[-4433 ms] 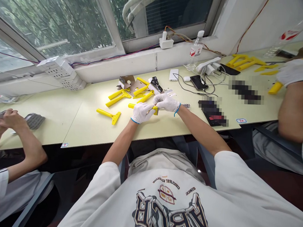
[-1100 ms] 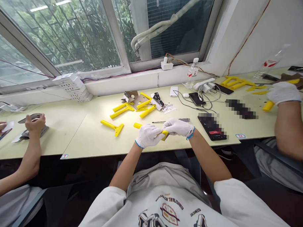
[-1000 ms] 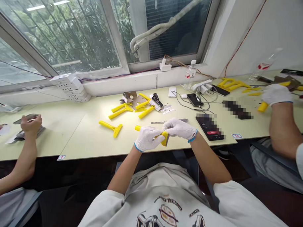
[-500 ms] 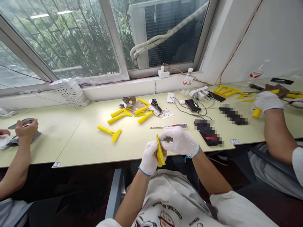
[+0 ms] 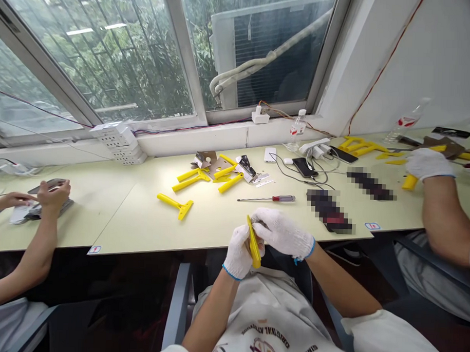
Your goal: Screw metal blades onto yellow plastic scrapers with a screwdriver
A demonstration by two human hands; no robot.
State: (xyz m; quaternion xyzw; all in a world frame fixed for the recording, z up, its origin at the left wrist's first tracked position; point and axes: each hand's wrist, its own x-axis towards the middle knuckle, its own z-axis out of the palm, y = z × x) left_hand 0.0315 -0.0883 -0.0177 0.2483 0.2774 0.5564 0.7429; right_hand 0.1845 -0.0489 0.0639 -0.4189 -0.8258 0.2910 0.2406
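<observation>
My left hand, in a white knitted glove, is closed around a yellow plastic scraper part, held edge-on near the table's front edge. The gloved fingers of my right hand are pinched together against the part's upper end; what lies under the fingertips is hidden. Just beyond my hands lies a screwdriver with a red and clear handle. To the left rests a T-shaped yellow scraper. Farther back, several yellow scraper handles lie beside metal blades and opened packaging.
Two pixelated dark objects lie to the right. Behind them are a phone, a power bank, cables and a bottle. A co-worker's gloved hand works at right; another person's hands are at left.
The whole view has shifted slightly. My hands still hold the yellow part, my right fingers closing tighter at its top. The left co-worker's far hand has moved toward the other.
</observation>
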